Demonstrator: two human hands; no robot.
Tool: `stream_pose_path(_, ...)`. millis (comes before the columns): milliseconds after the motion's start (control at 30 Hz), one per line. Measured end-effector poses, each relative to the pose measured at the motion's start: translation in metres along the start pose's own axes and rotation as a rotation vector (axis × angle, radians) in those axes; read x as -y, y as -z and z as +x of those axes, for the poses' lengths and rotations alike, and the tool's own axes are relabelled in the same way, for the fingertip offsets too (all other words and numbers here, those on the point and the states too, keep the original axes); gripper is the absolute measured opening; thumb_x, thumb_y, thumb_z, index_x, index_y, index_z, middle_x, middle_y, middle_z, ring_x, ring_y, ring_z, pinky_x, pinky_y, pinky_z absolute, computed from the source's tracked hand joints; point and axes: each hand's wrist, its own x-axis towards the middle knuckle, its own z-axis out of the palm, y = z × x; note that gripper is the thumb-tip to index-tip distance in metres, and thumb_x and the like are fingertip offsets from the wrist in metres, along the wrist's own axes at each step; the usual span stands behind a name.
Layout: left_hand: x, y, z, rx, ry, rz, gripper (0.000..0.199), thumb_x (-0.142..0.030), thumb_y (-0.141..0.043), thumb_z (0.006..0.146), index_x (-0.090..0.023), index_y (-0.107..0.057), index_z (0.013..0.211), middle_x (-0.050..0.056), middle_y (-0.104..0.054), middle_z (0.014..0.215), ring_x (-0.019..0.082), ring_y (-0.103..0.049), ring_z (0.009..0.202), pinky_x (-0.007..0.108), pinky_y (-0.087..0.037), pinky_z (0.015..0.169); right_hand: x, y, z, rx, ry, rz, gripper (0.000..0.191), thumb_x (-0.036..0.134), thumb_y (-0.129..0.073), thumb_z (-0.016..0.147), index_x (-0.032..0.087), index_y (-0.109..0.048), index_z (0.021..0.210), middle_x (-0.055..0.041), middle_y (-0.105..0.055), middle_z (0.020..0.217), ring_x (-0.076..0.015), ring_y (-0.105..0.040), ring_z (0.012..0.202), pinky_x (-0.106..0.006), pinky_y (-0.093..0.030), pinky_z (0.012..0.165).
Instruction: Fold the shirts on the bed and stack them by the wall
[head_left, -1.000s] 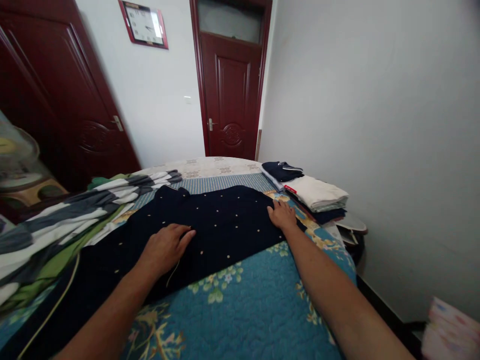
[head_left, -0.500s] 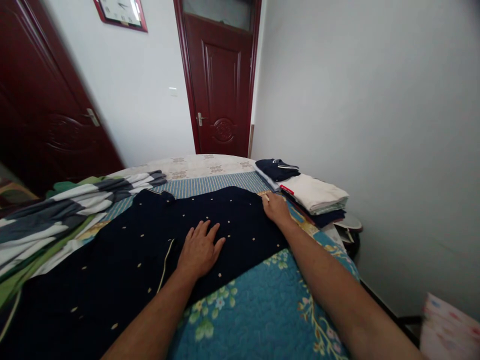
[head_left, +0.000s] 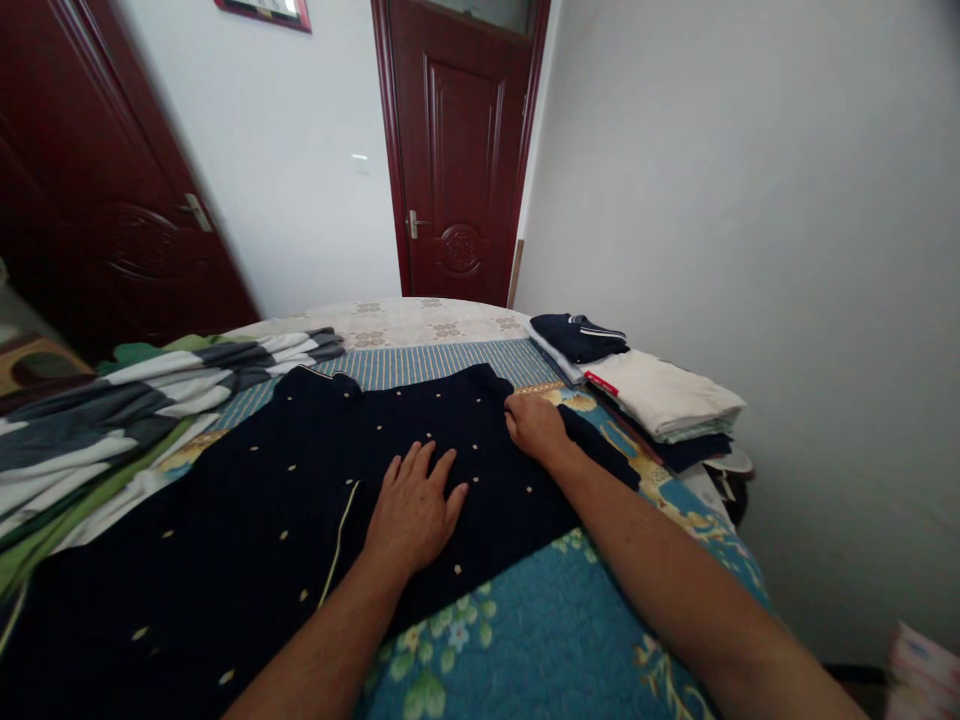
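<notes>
A navy shirt [head_left: 247, 520] with small pale motifs and thin yellowish piping lies spread over the bed. My left hand [head_left: 416, 505] rests flat on its middle, fingers apart. Farther right, my right hand [head_left: 536, 428] is closed on the shirt's cloth near the far right side, with the fingertips curled under and partly hidden. A dark flap of cloth [head_left: 600, 445] sticks out beyond my right forearm, lying on the patterned bedspread. The shirt's collar [head_left: 319, 380] points toward the far side.
A blue floral bedspread [head_left: 517, 630] covers the bed. Folded clothes [head_left: 667, 395] are stacked at the right edge by the wall. Rumpled striped cloth [head_left: 172, 390] and green cloth [head_left: 90, 520] lie at left. A dark red door [head_left: 461, 150] stands beyond.
My right hand has drawn the shirt's right side slightly inward, and a dark flap now shows to its right. My left hand stays flat on the shirt. The view has tilted down slightly.
</notes>
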Motion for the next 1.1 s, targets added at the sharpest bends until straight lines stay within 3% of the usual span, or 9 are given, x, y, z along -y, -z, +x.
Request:
stream_pose_path(167, 0.000, 0.000, 0.001, 0.016, 0.003, 0.008, 0.058, -0.052, -0.046, 0.105, -0.025, -0.057, 0.156, 0.014, -0.049, 0.165, 0.035, -0.038, 0.157, 0.057, -0.030, 0.128, 0.015, 0.001, -0.005, 0.035, 0.224, 0.074, 0.025, 0.023, -0.054, 0.099, 0.019, -0.076, 0.111, -0.0132, -0.073, 0.116, -0.0273, -0.063, 0.113, -0.036, -0.046, 0.101)
stream_pose_path(233, 0.001, 0.000, 0.001, 0.014, 0.000, 0.007, 0.058, -0.052, -0.046, 0.105, -0.025, -0.057, 0.156, 0.014, -0.049, 0.165, 0.035, -0.038, 0.157, 0.057, -0.030, 0.128, 0.016, -0.002, -0.004, 0.051, 0.246, 0.132, 0.026, 0.018, -0.055, 0.095, 0.019, -0.076, 0.111, -0.0121, -0.074, 0.116, -0.0268, -0.063, 0.112, -0.036, -0.047, 0.101)
stream_pose_path(333, 0.001, -0.001, 0.001, 0.010, -0.004, 0.004, 0.058, -0.053, -0.045, 0.105, -0.025, -0.057, 0.155, 0.014, -0.049, 0.165, 0.035, -0.038, 0.157, 0.058, -0.030, 0.128, 0.010, -0.009, -0.001, 0.006, 0.150, 0.269, 0.032, 0.010, -0.052, 0.092, 0.018, -0.074, 0.113, -0.0106, -0.075, 0.114, -0.0245, -0.065, 0.109, -0.034, -0.048, 0.100)
stream_pose_path(433, 0.001, -0.001, 0.001, 0.009, -0.005, 0.007, 0.059, -0.053, -0.044, 0.105, -0.025, -0.057, 0.156, 0.014, -0.049, 0.165, 0.035, -0.038, 0.157, 0.057, -0.029, 0.128, 0.000, -0.016, 0.005, -0.111, -0.043, 0.371, 0.039, 0.004, -0.045, 0.091, 0.016, -0.072, 0.117, -0.0112, -0.074, 0.115, -0.0217, -0.066, 0.111, -0.031, -0.048, 0.102)
stream_pose_path(600, 0.001, -0.001, 0.001, 0.018, 0.005, -0.005, 0.059, -0.053, -0.044, 0.105, -0.025, -0.057, 0.155, 0.014, -0.049, 0.165, 0.035, -0.037, 0.157, 0.057, -0.029, 0.128, -0.005, -0.018, 0.015, -0.111, -0.259, 0.376, 0.042, 0.021, -0.057, 0.097, 0.015, -0.063, 0.138, -0.0138, -0.070, 0.132, -0.0241, -0.062, 0.124, -0.034, -0.045, 0.110)
stream_pose_path(767, 0.002, -0.003, 0.001, 0.007, 0.001, -0.016, 0.059, -0.054, -0.043, 0.105, -0.026, -0.056, 0.156, 0.013, -0.048, 0.166, 0.035, -0.037, 0.158, 0.057, -0.028, 0.128, 0.004, -0.016, 0.018, -0.006, -0.215, 0.326, 0.038, 0.037, -0.057, 0.103, 0.020, -0.066, 0.137, -0.0119, -0.069, 0.134, -0.0244, -0.062, 0.126, -0.033, -0.044, 0.110)
stream_pose_path(933, 0.001, -0.001, 0.001, 0.010, 0.008, -0.007, 0.059, -0.053, -0.044, 0.105, -0.026, -0.057, 0.155, 0.013, -0.048, 0.166, 0.034, -0.037, 0.158, 0.056, -0.028, 0.128, 0.014, -0.012, 0.013, -0.043, -0.088, 0.266, 0.033, 0.038, -0.049, 0.107, 0.023, -0.070, 0.127, -0.0106, -0.067, 0.136, -0.0227, -0.062, 0.125, -0.031, -0.046, 0.108)
stream_pose_path(1000, 0.000, 0.000, 0.000, 0.012, 0.011, -0.011, 0.058, -0.053, -0.044, 0.105, -0.026, -0.057, 0.155, 0.013, -0.049, 0.165, 0.034, -0.036, 0.158, 0.056, -0.027, 0.128, 0.016, -0.009, 0.013, -0.042, -0.051, 0.256, 0.037, 0.036, -0.050, 0.107, 0.023, -0.065, 0.137, -0.0106, -0.067, 0.138, -0.0234, -0.064, 0.125, -0.032, -0.047, 0.107)
stream_pose_path(1100, 0.000, 0.000, 0.000, 0.014, 0.013, -0.016, 0.059, -0.053, -0.044, 0.105, -0.026, -0.056, 0.156, 0.012, -0.049, 0.166, 0.034, -0.036, 0.158, 0.056, -0.027, 0.129, 0.018, -0.001, 0.020, 0.006, -0.073, 0.218, 0.060, 0.039, -0.053, 0.106, 0.025, -0.040, 0.163, -0.0125, -0.070, 0.137, -0.0271, -0.068, 0.118, -0.037, -0.049, 0.103)
